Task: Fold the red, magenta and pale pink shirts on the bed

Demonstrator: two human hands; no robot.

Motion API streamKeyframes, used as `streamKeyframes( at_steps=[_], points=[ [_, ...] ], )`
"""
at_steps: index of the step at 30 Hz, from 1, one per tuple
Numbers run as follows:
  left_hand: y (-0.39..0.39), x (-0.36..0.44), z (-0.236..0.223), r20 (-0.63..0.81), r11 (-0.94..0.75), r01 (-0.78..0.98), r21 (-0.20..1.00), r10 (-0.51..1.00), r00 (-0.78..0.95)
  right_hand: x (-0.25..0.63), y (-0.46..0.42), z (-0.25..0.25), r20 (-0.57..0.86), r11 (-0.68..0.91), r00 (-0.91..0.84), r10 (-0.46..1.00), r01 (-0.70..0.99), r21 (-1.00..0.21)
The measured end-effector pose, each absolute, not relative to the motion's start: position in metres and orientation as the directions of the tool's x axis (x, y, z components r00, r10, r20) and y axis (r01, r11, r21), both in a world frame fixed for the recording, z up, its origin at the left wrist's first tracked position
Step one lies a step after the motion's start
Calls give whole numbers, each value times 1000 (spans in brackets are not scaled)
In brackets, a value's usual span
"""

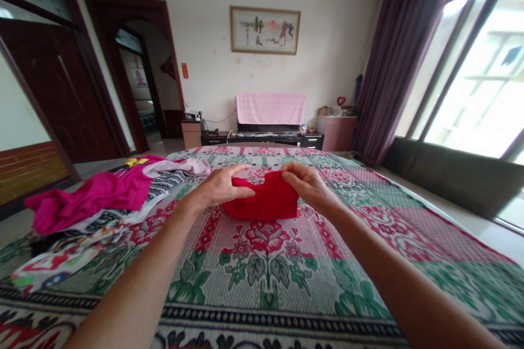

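A small red cloth garment point(270, 199) hangs between my two hands, just over the patterned bedspread; its exact kind is not clear. My left hand point(223, 186) is at its left end, thumb across the front and index finger stretched out above the top edge. The other left fingers are hidden behind the cloth. At the upper right corner, my right hand point(305, 182) pinches the fabric between thumb and fingers. The garment's top edge dips between the hands, and its lower edge is near the bedspread's rose print.
Beneath lies the floral bedspread point(266, 278). To the left is a pile of clothes with a magenta garment point(94, 196) and a multicoloured white one point(65, 262). Beyond stand a low black cabinet point(221, 139) and a pink cloth cover point(271, 108). Windows point(478, 65) line the right side.
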State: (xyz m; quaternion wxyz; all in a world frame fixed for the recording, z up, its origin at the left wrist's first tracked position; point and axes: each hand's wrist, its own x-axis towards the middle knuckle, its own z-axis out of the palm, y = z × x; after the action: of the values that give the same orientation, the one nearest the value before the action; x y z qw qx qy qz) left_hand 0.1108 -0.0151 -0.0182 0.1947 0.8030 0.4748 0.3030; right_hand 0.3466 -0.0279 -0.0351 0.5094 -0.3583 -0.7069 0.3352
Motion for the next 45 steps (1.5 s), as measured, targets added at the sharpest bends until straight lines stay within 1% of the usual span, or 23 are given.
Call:
streamKeyframes(
  at_steps=[3, 5, 6, 8, 10, 11, 13, 16, 18, 20, 23, 25, 27, 28, 30, 32, 33, 34, 36, 38, 40, 43, 45],
  points=[
    [-20, 118, -19, 163, -505, 549, 666, 817, 553, 342, -41, -24, 488, 560, -386, 783, 94, -823],
    [-20, 114, -18, 55, -500, 531, 684, 761, 647, 344, -41, -21, 449, 553, -466, 762, 110, -826],
    [-20, 109, -17, 6, -498, 535, 682, 736, 677, 347, -38, -22, 423, 538, -470, 775, 139, -831],
    [-18, 98, -14, -76, -491, 555, 672, 699, 712, 355, -25, -32, 391, 494, -378, 839, 230, -838],
    [-18, 90, -11, -127, -479, 571, 666, 682, 720, 363, -7, -49, 404, 452, -203, 892, 373, -810],
    [-18, 88, -11, -141, -473, 575, 667, 678, 721, 367, 2, -60, 416, 429, -134, 899, 457, -780],
    [-21, 91, -10, -162, -471, 578, 667, 666, 728, 372, 17, -83, 450, 407, -89, 889, 606, -684],
    [-27, 102, -9, -182, -479, 565, 672, 633, 752, 374, 27, -110, 472, 419, -153, 868, 735, -533],
    [-32, 107, -7, -183, -471, 531, 705, 602, 777, 374, 27, -121, 466, 446, -235, 853, 792, -418],
    [-35, 107, -2, -157, -464, 473, 749, 569, 807, 373, 26, -126, 426, 472, -315, 848, 814, -338],
    [-39, 99, 6, -78, -467, 394, 791, 563, 823, 370, 23, -127, 395, 521, -388, 832, 792, -320],
    [-39, 92, 10, -24, -451, 393, 801, 631, 775, 367, 21, -123, 430, 516, -352, 831, 777, -362],
    [-34, 84, 10, 59, -409, 411, 815, 763, 643, 367, 20, -115, 469, 446, -208, 858, 754, -483],
    [-31, 81, 10, 126, -385, 411, 826, 838, 532, 368, 20, -110, 482, 406, -113, 869, 721, -562],
    [-21, 77, 7, 294, -361, 369, 857, 929, 224, 377, 21, -98, 491, 355, 71, 868, 603, -714],
    [-11, 73, 5, 425, -373, 305, 876, 897, -122, 391, 23, -86, 474, 335, 223, 852, 463, -821],
    [-7, 70, 3, 451, -378, 279, 883, 850, -274, 399, 25, -81, 452, 321, 288, 845, 403, -857],
    [-3, 68, 2, 454, -377, 258, 889, 799, -396, 408, 27, -78, 421, 298, 349, 837, 354, -887],
    [4, 62, -2, 422, -346, 243, 906, 729, -539, 424, 30, -77, 359, 241, 448, 819, 299, -923],
    [9, 57, -8, 406, -286, 291, 913, 709, -577, 434, 31, -83, 330, 180, 522, 787, 317, -931],
    [15, 52, -18, 400, -202, 391, 898, 745, -534, 439, 29, -93, 340, 90, 554, 760, 427, -900],
    [23, 50, -33, 364, -95, 578, 810, 855, -369, 439, 28, -110, 392, -40, 498, 774, 655, -754],
    [27, 51, -39, 375, -73, 685, 725, 876, -303, 440, 30, -120, 420, -68, 464, 780, 731, -679]
  ],
)
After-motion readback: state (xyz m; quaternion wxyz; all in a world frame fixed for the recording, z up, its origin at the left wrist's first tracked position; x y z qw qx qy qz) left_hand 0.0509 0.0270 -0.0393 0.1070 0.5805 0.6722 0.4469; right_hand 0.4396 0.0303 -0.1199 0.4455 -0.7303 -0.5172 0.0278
